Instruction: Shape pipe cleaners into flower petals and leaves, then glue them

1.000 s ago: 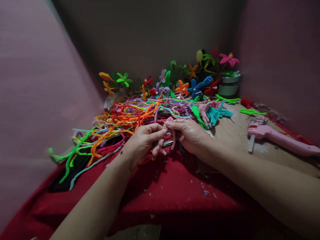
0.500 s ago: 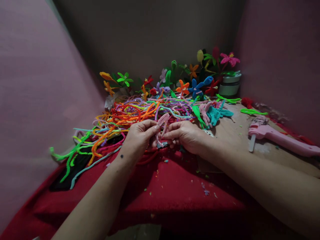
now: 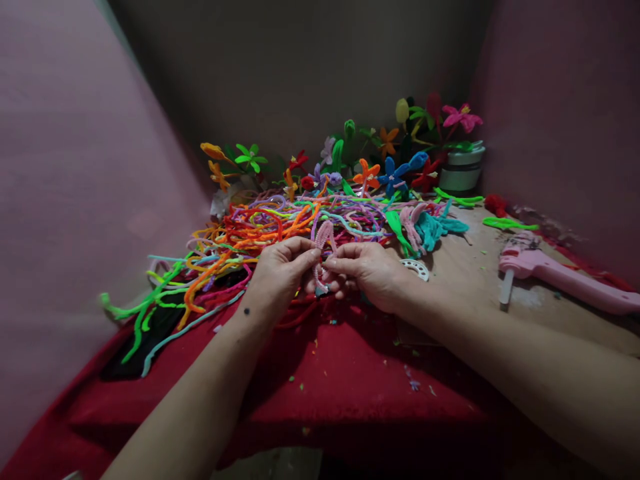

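Note:
A pink pipe cleaner (image 3: 325,231), bent into a narrow upright loop, is held between my two hands. My left hand (image 3: 285,270) pinches its left side between thumb and forefinger. On the other side, the thumb and forefinger of my right hand (image 3: 364,267) pinch it too. The lower end of the pipe cleaner hangs between the hands, partly hidden by fingers. Just behind them lies a large tangled heap of coloured pipe cleaners (image 3: 270,223). Pink and teal bent pieces (image 3: 437,230) rest beyond my right hand.
A pink glue gun (image 3: 565,273) lies on a cardboard sheet (image 3: 463,267) at the right. Pipe-cleaner flowers (image 3: 393,176) and a pale pot (image 3: 461,170) stand at the back. A white perforated ring (image 3: 416,269) sits by my right wrist. Scraps dot the red cloth (image 3: 350,380).
The pink loop has straightened from leaning right to standing more upright and narrower. My right hand has shifted slightly, and more of the white ring shows beside it.

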The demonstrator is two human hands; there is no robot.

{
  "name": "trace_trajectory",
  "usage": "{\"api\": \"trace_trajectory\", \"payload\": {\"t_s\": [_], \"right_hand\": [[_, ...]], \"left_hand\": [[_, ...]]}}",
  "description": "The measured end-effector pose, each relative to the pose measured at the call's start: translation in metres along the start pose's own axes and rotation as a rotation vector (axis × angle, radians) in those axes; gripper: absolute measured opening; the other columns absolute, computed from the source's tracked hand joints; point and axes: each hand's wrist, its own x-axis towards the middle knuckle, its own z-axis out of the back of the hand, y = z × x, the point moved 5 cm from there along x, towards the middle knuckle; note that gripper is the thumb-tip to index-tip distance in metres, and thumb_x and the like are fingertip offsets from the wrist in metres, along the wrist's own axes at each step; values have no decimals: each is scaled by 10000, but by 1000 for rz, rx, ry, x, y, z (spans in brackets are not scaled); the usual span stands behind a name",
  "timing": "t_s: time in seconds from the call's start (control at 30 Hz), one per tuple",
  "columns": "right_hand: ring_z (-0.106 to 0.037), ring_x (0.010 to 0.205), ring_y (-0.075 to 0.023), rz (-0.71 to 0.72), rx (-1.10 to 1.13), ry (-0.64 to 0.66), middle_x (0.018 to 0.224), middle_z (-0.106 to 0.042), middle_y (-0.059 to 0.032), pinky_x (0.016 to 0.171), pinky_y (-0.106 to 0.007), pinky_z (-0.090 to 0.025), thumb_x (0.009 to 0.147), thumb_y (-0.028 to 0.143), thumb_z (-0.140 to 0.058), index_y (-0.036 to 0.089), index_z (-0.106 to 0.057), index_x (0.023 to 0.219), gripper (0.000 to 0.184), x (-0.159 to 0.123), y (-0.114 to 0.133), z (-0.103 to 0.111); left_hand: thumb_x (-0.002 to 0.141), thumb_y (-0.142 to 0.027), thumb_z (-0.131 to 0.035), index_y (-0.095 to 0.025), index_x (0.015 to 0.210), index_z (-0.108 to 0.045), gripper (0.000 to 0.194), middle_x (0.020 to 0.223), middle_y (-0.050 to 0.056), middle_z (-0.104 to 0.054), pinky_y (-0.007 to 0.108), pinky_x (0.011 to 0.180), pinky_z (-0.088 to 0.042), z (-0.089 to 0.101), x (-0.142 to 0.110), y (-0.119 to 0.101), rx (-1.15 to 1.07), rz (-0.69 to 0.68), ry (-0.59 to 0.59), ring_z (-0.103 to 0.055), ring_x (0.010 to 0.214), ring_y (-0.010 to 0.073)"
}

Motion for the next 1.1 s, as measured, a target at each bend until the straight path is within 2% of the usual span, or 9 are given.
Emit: {"api": "trace_trajectory", "payload": {"t_s": [0.17, 0.3, 0.77, 0.97, 1.1], "right_hand": [[-564, 460, -82, 254, 44, -193, 614, -637, -3, 457, -215, -481, 708, 236, -620, 158, -530, 673, 124, -4, 20, 7], [-565, 457, -90, 363, -5, -239, 569, -623, 11, 469, -224, -487, 660, 262, -662, 152, -531, 650, 171, -7, 29, 8], [-531, 455, -85, 375, -149, -258, 515, -578, 22, 463, -224, -456, 671, 267, -657, 151, -545, 619, 169, -9, 29, 7], [-504, 443, -80, 390, -234, -278, 490, -552, 30, 465, -222, -432, 687, 247, -641, 148, -551, 608, 156, -10, 31, 6], [-492, 470, -85, 432, -348, -287, 497, -534, 31, 475, -223, -404, 702, 228, -624, 152, -559, 601, 142, -11, 32, 6]], "left_hand": [[745, -289, -570, -147, 702, -545, 151, 461, -39, -524, 165, 338, -321, 1, -1, -2, 52, -7, -21, -434, 334, 61], [752, -255, -546, -142, 674, -534, 138, 424, -43, -503, 160, 337, -310, -5, -3, -7, 124, -11, -27, -417, 327, 59], [753, -254, -544, -149, 658, -525, 143, 386, -46, -503, 156, 306, -282, -14, -7, -9, 150, 8, -7, -429, 301, 71], [742, -242, -554, -151, 661, -531, 123, 382, -52, -513, 154, 302, -292, -14, -7, -7, 142, 19, -39, -448, 289, 72], [754, -233, -538, -163, 654, -536, 122, 381, -53, -523, 155, 307, -313, -10, -7, -3, 228, -26, -83, -467, 293, 78]]}}
